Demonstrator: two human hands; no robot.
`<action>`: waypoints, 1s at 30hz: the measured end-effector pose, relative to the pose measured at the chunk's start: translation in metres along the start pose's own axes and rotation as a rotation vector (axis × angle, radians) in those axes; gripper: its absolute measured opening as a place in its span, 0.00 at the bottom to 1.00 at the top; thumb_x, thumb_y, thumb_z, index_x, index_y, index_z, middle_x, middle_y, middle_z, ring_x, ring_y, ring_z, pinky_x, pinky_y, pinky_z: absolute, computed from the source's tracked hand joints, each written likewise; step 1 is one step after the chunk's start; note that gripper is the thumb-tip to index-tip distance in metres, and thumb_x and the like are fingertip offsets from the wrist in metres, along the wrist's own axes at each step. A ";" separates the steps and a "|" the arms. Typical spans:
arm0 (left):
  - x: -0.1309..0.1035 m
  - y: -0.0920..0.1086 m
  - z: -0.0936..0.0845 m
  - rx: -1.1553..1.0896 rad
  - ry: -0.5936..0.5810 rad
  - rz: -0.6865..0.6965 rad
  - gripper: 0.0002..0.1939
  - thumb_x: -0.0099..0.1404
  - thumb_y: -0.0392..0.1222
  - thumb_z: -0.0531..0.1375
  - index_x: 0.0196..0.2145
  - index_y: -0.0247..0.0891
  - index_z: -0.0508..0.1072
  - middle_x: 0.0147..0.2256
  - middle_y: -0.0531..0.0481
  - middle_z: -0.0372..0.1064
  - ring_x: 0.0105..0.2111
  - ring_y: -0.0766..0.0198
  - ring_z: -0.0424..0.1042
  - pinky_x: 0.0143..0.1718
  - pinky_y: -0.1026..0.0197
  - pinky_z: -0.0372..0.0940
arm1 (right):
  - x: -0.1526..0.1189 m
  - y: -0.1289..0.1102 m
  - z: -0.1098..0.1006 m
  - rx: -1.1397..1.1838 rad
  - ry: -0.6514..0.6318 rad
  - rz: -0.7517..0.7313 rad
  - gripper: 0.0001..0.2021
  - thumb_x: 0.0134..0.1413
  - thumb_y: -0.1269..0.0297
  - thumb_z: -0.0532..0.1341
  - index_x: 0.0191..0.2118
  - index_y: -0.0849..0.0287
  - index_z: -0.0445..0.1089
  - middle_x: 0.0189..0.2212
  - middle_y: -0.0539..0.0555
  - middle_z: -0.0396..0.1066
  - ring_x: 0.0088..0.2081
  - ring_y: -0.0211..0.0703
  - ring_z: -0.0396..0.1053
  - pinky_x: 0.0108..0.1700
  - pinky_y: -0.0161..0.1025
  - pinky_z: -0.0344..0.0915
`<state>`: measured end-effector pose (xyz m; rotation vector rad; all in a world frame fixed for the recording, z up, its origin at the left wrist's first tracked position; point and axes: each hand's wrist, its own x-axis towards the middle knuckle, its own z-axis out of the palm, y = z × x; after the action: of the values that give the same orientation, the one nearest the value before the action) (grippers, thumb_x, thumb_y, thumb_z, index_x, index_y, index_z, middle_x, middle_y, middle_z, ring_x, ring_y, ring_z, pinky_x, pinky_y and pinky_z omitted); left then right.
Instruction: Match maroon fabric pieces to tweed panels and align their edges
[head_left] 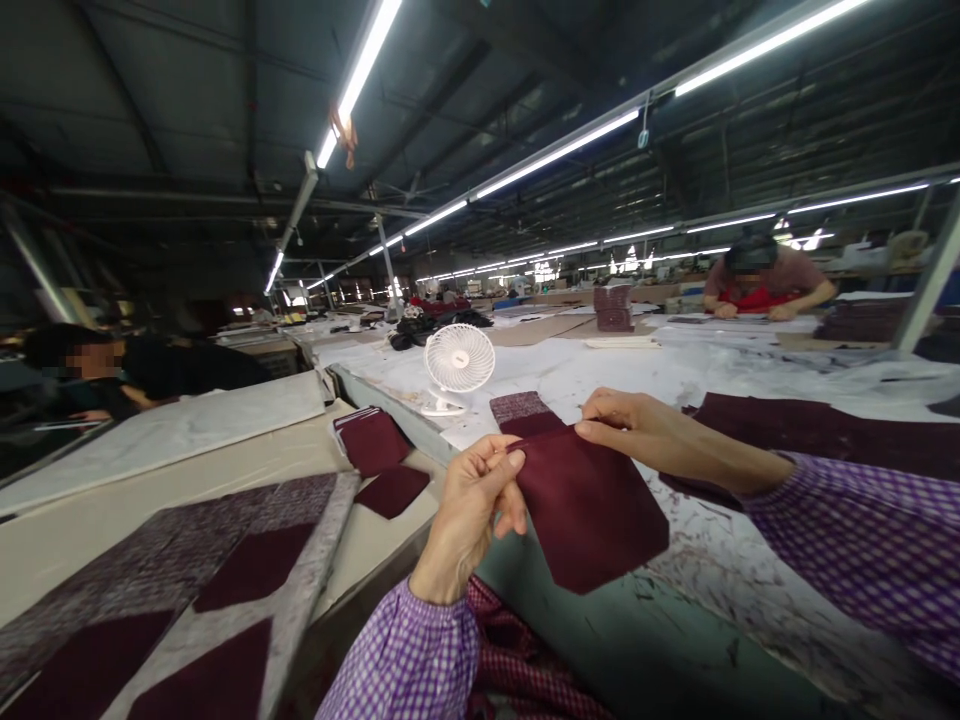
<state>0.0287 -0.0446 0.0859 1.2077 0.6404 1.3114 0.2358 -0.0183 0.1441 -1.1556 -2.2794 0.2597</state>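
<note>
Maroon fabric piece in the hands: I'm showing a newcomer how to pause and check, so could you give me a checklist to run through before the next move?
1. Left hand has the maroon fabric piece by its upper edge: ok.
2. Right hand has the same edge, farther along: ok.
3. Visible face without heavy creases: ok, it looks smooth.
4. Far side of the piece free of flaws: cannot tell, it faces away.
5. Speckled-and-maroon piece beyond it fully in view: not ok, the held piece partly covers it.
6. White fan apart from both hands: ok.
</note>
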 end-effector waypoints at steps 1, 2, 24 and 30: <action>-0.002 0.001 0.000 -0.011 -0.006 -0.007 0.16 0.55 0.46 0.64 0.35 0.34 0.67 0.08 0.56 0.62 0.05 0.72 0.55 0.07 0.75 0.42 | 0.000 0.000 0.000 0.001 0.003 -0.001 0.20 0.56 0.47 0.52 0.29 0.60 0.68 0.29 0.53 0.68 0.30 0.41 0.65 0.33 0.39 0.60; -0.004 0.001 0.000 -0.018 -0.007 -0.012 0.15 0.55 0.46 0.64 0.35 0.34 0.66 0.08 0.55 0.63 0.06 0.71 0.56 0.07 0.75 0.43 | -0.001 0.000 0.000 0.000 0.006 0.003 0.19 0.56 0.49 0.52 0.31 0.60 0.69 0.30 0.53 0.70 0.31 0.41 0.66 0.33 0.39 0.61; -0.007 -0.014 0.011 -0.138 0.187 -0.057 0.35 0.49 0.46 0.68 0.50 0.33 0.59 0.15 0.61 0.63 0.09 0.71 0.60 0.07 0.73 0.47 | -0.003 -0.007 -0.009 0.070 0.300 -0.224 0.09 0.56 0.63 0.57 0.39 0.59 0.70 0.37 0.56 0.70 0.34 0.40 0.69 0.36 0.38 0.67; -0.001 -0.018 0.005 -0.197 0.196 0.025 0.24 0.50 0.43 0.67 0.42 0.32 0.64 0.16 0.53 0.69 0.15 0.67 0.69 0.14 0.73 0.57 | -0.003 -0.010 -0.004 0.004 0.307 -0.242 0.08 0.54 0.65 0.57 0.39 0.58 0.70 0.38 0.56 0.68 0.35 0.40 0.68 0.36 0.38 0.68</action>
<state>0.0396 -0.0437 0.0705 0.9373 0.6206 1.4900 0.2324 -0.0268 0.1499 -0.8406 -2.1150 -0.0077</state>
